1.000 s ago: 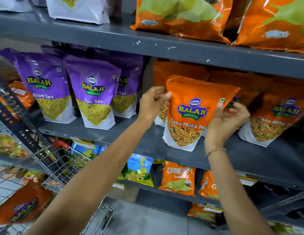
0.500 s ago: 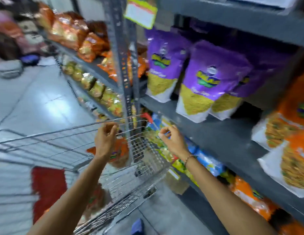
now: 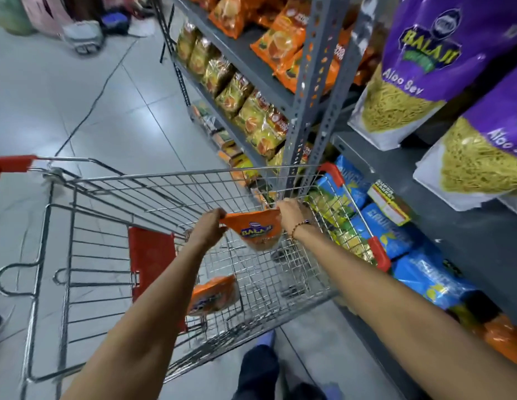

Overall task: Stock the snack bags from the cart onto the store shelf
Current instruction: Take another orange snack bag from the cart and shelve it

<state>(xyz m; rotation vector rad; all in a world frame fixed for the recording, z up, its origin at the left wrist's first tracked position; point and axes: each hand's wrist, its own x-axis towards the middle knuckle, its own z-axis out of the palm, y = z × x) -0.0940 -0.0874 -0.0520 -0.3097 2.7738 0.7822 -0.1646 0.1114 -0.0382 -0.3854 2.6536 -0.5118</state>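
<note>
An orange Balaji snack bag [image 3: 256, 230] hangs inside the wire cart [image 3: 170, 180], held by its top corners. My left hand [image 3: 209, 223] grips the bag's left corner and my right hand [image 3: 290, 212] grips its right corner. A second orange bag [image 3: 212, 294] lies on the cart's floor, partly hidden by my left forearm. The grey store shelf [image 3: 465, 226] stands to the right, with purple Aloo Sev bags [image 3: 419, 64] on it.
The cart has red corner guards [image 3: 377, 252] and a red flap [image 3: 152, 261], and sits close against the shelf. Blue snack bags [image 3: 395, 235] fill the lower shelf. A grey upright post [image 3: 312, 82] stands behind the cart. Tiled floor [image 3: 64, 96] spreads to the left.
Both hands left the orange bag set on the shelf, the view swung down to the cart, and both hands have taken hold of another orange bag inside it.
</note>
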